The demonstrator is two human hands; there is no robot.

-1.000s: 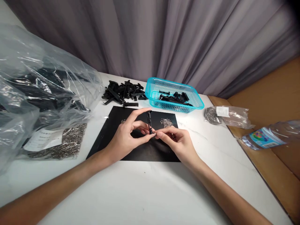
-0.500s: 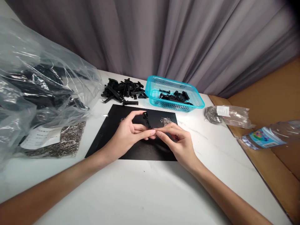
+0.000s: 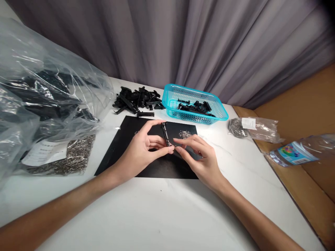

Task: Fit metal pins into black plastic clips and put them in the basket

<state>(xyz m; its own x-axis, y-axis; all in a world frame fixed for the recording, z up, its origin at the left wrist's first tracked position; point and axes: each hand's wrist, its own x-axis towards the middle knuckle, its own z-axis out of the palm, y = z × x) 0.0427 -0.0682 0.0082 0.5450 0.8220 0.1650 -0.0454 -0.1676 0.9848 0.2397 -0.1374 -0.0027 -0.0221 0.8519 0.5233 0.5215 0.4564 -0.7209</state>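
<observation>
A slim black plastic part (image 3: 164, 132) stands nearly upright above the black mat (image 3: 167, 169). My left hand (image 3: 145, 143) is closed on it, index finger at its top end and thumb at its bottom end. Beside the lower end is my right hand (image 3: 200, 151), thumb and index finger apart, the thumb tip close to the part; I see nothing between those fingers. Behind the right hand lies a small heap of metal pieces (image 3: 185, 134) on the mat. Another small heap (image 3: 136, 132) is mostly hidden by my left hand.
Loose black parts (image 3: 138, 99) are piled at the back, beside a blue basket (image 3: 222, 113) holding more. Clear bags (image 3: 54, 94) crowd the left, one with metal pieces (image 3: 78, 157). At right are a small bag (image 3: 264, 129), a plastic bottle (image 3: 295, 153) and a cardboard wall (image 3: 300, 108).
My right index finger has lifted away from the lower end of the black part, opening a gap to the thumb. The part has turned slightly in my left hand and stands more upright.
</observation>
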